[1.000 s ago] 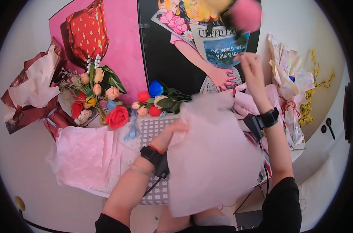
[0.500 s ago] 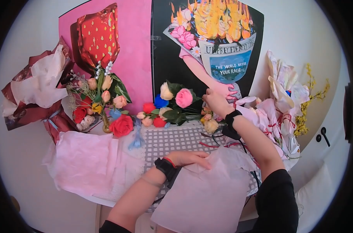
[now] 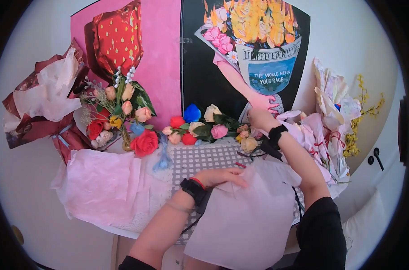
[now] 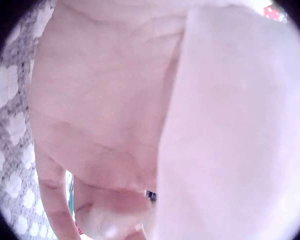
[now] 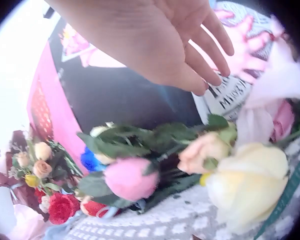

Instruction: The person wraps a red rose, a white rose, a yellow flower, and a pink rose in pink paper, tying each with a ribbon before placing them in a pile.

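Observation:
My left hand (image 3: pixel 215 177) grips the upper part of a pale pink sheet of wrapping paper (image 3: pixel 243 216), which hangs over the front of the table. In the left wrist view the paper (image 4: pixel 230 130) lies against the palm. Farther back, my right hand (image 3: pixel 262 119) hovers over a row of artificial flowers, its fingers loose around nothing in the right wrist view. Below it lie a pink rose (image 5: pixel 132 179) and a pale yellow rose (image 5: pixel 247 182). Beside these are a blue rose (image 3: pixel 192 113) and a cream rose (image 3: pixel 211 112).
Pink sheets (image 3: pixel 101 189) lie stacked on the table's left side. Behind them are a glass vase of mixed flowers (image 3: pixel 125 141) and dark red wrapping (image 3: pixel 38 117). Pink-wrapped bouquets (image 3: pixel 312 128) stand at the right. Two pictures lean at the back; a patterned cloth (image 3: pixel 197 157) covers the table's middle.
My right hand has come down from high up, and the pink rose raised there now lies among the other flowers, released. My left hand has lowered the paper toward the front edge.

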A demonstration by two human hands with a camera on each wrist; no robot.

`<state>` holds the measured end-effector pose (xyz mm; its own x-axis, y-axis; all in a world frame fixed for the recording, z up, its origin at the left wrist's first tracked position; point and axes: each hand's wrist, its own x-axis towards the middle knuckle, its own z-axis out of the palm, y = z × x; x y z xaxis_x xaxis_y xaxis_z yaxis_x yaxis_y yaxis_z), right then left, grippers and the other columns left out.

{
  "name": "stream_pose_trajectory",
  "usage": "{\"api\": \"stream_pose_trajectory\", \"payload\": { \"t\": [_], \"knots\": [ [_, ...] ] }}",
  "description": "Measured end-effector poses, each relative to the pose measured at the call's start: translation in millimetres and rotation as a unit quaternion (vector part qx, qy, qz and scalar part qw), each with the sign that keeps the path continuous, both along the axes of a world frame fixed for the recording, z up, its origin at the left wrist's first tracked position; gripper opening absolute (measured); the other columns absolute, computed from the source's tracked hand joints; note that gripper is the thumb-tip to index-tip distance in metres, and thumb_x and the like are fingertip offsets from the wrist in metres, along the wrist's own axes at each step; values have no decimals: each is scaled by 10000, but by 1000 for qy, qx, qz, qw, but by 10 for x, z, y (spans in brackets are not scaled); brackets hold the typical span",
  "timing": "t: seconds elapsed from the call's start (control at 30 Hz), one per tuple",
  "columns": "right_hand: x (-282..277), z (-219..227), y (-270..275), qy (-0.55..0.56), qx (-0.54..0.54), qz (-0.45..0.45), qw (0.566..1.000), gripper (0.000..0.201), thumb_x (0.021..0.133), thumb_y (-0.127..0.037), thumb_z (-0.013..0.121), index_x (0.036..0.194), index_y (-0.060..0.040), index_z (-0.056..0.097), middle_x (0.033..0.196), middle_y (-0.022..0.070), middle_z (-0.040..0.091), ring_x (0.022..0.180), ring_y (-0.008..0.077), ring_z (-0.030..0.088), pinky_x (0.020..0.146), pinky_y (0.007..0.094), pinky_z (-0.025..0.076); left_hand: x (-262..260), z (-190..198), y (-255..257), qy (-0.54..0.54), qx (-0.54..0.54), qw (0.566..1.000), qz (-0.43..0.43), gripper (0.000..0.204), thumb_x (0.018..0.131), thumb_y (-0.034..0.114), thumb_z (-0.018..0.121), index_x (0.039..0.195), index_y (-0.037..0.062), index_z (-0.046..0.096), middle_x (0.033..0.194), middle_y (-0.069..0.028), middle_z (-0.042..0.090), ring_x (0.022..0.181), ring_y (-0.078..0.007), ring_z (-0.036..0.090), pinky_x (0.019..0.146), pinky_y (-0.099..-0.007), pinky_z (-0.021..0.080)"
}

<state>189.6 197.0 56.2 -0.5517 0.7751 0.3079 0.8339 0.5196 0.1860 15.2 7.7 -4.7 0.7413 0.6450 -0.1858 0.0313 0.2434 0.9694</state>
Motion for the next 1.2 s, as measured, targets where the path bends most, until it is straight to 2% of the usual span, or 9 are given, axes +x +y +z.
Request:
{"api": "stream_pose_trajectory", "payload": {
  "t": [0.13,0.2,0.37,0.7,0.83,0.9,0.93,1.0,1.2],
  "knots": [
    [8,222,-309,204,14,152,967,225,828,-139,537,1010,-15,581,861,168,631,760,295,624,688,367,491,-174,-63,81,-36,44,986,155,367,769,219,609,1075,25,550,979,-34,578,903,-117,546,792,-246,433],
    [-24,169,-454,490,-261,214,804,325,883,-279,502,1098,-39,540,1021,130,621,878,248,613,728,345,476,-284,2,126,-87,41,975,198,356,782,225,583,1075,25,548,980,-43,580,904,-135,557,805,-261,441],
    [188,-366,-526,556,-435,200,679,466,884,-394,495,1219,-73,451,1184,96,532,1017,209,543,828,329,445,-369,-106,390,-329,9,873,361,283,796,211,547,1015,33,562,956,-70,604,889,-174,587,791,-303,478],
    [323,-676,-1037,667,-671,272,173,508,876,-437,486,1241,-88,435,1239,99,487,1082,223,506,899,350,415,-339,-236,501,-162,215,814,515,292,877,211,517,1104,29,504,1035,-43,563,953,-115,530,816,-251,422],
    [289,-764,-1040,619,-697,330,149,537,889,-446,440,1275,-77,395,1241,109,482,1132,238,468,974,382,356,-435,-287,541,-92,228,787,566,415,872,290,556,1148,10,422,1061,-68,534,988,-132,500,848,-256,394],
    [184,-665,-1159,643,-629,210,383,517,907,-403,389,1271,-35,387,1260,126,467,1158,256,444,996,407,324,-429,-265,522,-72,232,790,564,456,853,309,580,1150,12,402,1065,-80,520,995,-143,493,848,-259,394],
    [140,-686,-1124,640,-631,213,383,517,907,-403,389,1271,-35,387,1260,126,467,1158,256,444,996,407,324,-412,-261,519,-55,233,795,557,500,835,328,605,1153,13,382,1069,-92,506,1003,-153,486,849,-262,393],
    [78,-763,-1052,686,-666,202,214,477,903,-322,401,1262,-7,386,1254,134,470,1157,263,445,993,412,327,-311,-242,489,-47,283,781,554,551,813,341,628,1170,14,365,1083,-104,493,1009,-161,479,852,-264,392],
    [81,-790,-965,700,-668,210,141,436,890,-270,429,1241,-11,407,1231,131,492,1120,256,478,970,392,351,-326,-265,516,-10,341,762,550,399,877,285,536,1132,0,422,1113,-67,463,1017,-136,453,849,-266,388]
  ]
}}
